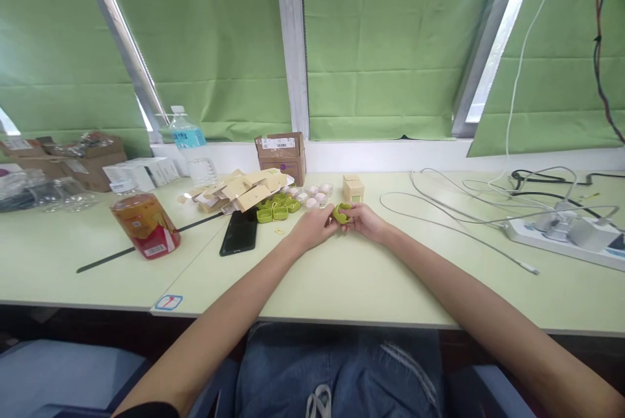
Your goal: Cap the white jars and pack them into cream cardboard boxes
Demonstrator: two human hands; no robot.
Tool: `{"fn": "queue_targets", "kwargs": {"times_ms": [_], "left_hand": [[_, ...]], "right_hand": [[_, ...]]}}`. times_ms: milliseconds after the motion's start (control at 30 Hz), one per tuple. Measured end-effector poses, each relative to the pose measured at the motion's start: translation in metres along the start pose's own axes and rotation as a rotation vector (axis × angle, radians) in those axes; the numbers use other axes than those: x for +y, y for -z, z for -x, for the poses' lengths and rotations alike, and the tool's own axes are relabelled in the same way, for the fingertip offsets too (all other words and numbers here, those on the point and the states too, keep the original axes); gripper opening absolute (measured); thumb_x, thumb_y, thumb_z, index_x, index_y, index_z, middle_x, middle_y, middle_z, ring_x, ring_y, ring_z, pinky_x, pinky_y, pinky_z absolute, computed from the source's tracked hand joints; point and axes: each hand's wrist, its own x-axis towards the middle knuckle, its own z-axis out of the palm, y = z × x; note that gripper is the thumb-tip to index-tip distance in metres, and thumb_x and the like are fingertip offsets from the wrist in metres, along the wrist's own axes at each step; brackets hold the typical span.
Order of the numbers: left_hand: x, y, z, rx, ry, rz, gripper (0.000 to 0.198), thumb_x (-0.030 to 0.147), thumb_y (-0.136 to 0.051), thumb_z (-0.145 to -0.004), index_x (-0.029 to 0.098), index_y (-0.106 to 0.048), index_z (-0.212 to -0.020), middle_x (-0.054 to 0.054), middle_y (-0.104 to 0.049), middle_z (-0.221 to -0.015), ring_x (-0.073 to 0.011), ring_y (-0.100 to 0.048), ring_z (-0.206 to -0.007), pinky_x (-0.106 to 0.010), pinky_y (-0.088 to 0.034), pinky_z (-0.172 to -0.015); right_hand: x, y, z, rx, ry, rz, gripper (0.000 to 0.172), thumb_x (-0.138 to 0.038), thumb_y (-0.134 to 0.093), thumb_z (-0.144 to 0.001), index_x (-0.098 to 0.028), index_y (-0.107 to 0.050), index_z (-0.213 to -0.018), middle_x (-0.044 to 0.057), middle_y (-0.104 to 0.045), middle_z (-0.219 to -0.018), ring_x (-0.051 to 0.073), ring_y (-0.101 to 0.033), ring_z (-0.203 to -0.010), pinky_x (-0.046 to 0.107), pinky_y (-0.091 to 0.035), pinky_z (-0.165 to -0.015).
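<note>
Between my two hands, just above the table, is a small curved olive-green case [340, 215], probably of soft plastic. My left hand [315, 228] pinches its left side, and my right hand [366, 222] grips it from the right; the fingertips partly hide it. Just behind it a small cardboard box [353, 189] stands upright. Several pale round pieces in clear packaging [315, 196] lie behind my left hand. More green cases [278, 208] are piled to the left, beside a heap of flattened small cartons [249, 189].
A black phone [239, 232] lies left of my forearm. Farther left are a tilted orange-and-red container [146, 226] and a water bottle [193, 148]. A brown box [282, 156] stands at the back. White cables [454, 209] and a power strip [566, 236] occupy the right side.
</note>
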Motion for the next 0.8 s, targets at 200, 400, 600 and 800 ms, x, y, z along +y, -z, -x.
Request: {"fn": "queue_targets", "kwargs": {"times_ms": [200, 400, 600, 800], "left_hand": [[-0.002, -0.007, -0.006, -0.008, -0.007, -0.058, 0.008, 0.028, -0.057, -0.094, 0.021, -0.059, -0.097, -0.006, -0.071, -0.085, -0.0243, -0.064, -0.073, -0.033, -0.047, -0.066], [-0.02, 0.001, -0.002, 0.063, -0.014, -0.199, 0.019, 0.033, -0.053, -0.098, 0.021, -0.062, -0.111, -0.008, -0.071, -0.092, -0.0263, -0.066, -0.083, -0.036, -0.05, -0.075], [-0.048, 0.011, 0.003, 0.276, 0.086, -0.3, 0.045, 0.036, -0.051, -0.1, 0.016, -0.052, -0.14, -0.019, -0.058, -0.144, -0.0351, -0.052, -0.131, -0.048, -0.044, -0.105], [-0.048, 0.002, -0.003, 0.12, 0.16, -0.306, 0.045, 0.033, -0.055, -0.098, 0.018, -0.053, -0.141, -0.018, -0.06, -0.142, -0.0372, -0.051, -0.131, -0.052, -0.04, -0.102]], "right_hand": [[-0.003, -0.001, -0.001, 0.009, -0.008, 0.001, 0.013, -0.023, -0.077, -0.074, -0.017, -0.065, -0.076, 0.004, -0.072, -0.072, 0.014, -0.061, -0.058, 0.023, -0.051, -0.052], [0.001, -0.003, -0.002, 0.125, 0.023, -0.008, 0.01, -0.023, -0.073, -0.083, -0.015, -0.068, -0.086, 0.005, -0.072, -0.072, 0.014, -0.065, -0.058, 0.023, -0.053, -0.055], [0.002, -0.001, -0.003, 0.285, 0.033, -0.08, 0.007, -0.018, -0.068, -0.088, -0.017, -0.062, -0.092, 0.011, -0.077, -0.083, 0.02, -0.075, -0.074, 0.03, -0.061, -0.068], [-0.002, -0.001, -0.001, 0.268, 0.033, -0.09, 0.009, -0.016, -0.063, -0.09, -0.014, -0.065, -0.098, 0.013, -0.077, -0.088, 0.02, -0.075, -0.074, 0.03, -0.062, -0.068]]}}
